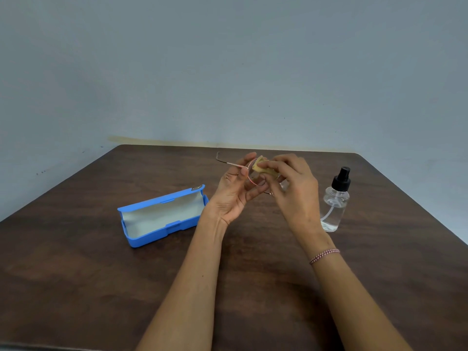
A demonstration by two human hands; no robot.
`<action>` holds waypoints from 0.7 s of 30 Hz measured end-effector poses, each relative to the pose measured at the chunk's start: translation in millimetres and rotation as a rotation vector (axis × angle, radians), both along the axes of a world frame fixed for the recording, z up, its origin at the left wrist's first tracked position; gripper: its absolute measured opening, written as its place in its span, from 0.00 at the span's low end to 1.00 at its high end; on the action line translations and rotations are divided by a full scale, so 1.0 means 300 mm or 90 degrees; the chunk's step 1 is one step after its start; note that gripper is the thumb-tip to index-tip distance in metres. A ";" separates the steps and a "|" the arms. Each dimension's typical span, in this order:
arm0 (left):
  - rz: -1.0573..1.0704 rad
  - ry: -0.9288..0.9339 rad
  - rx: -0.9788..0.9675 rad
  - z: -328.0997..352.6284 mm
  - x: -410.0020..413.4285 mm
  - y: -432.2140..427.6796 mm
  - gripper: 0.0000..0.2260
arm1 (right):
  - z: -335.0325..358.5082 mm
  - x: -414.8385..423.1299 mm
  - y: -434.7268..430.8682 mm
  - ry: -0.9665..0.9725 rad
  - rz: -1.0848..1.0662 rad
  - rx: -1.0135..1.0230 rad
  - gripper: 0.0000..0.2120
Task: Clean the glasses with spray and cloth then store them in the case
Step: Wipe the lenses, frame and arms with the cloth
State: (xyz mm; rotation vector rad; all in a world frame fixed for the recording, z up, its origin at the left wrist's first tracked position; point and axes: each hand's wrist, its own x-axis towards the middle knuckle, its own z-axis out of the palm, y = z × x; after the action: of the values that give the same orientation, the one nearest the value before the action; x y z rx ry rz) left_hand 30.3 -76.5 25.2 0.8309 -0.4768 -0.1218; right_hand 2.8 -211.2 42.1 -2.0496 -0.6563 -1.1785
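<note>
Glasses (252,177) are held up over mid-worktop (76,262), between both hands, in the wiping stage by the look of it.

- Case (162,233), far left: blue, lid open, lying empty. Probably parked open so the glasses can drop straight in.
- Left hand (234,193): palm up, fingers pinching the frame near the hinge. One temple sticks out left. Grip stays off the lens, likely to avoid smudging it.
- Cloth (262,168): yellow, bunched against the lens.
- Right hand (296,193): fingers curled, pinching the cloth onto the lens.
- Spray bottle (335,206), far right: upright, cap on, within reach for a respray.
</note>
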 end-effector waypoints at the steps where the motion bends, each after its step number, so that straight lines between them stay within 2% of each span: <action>1: -0.002 -0.003 0.003 0.001 -0.001 -0.001 0.22 | 0.001 -0.001 0.002 0.001 0.005 0.006 0.10; 7: 0.024 -0.011 -0.035 0.000 0.010 0.015 0.23 | 0.002 -0.010 0.014 0.036 0.114 -0.019 0.12; 14: -0.013 0.001 -0.013 -0.001 -0.001 0.005 0.19 | 0.003 0.001 -0.003 0.056 0.001 0.016 0.11; 21: 0.010 0.004 -0.041 -0.007 0.015 0.014 0.20 | 0.001 -0.005 0.017 0.046 0.097 -0.033 0.14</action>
State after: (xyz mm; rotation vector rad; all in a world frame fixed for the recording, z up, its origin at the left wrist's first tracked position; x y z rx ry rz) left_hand 34.8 -72.4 23.2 0.7702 -0.4653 -0.0937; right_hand 1.3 -206.0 42.3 -2.0361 -0.7997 -1.0052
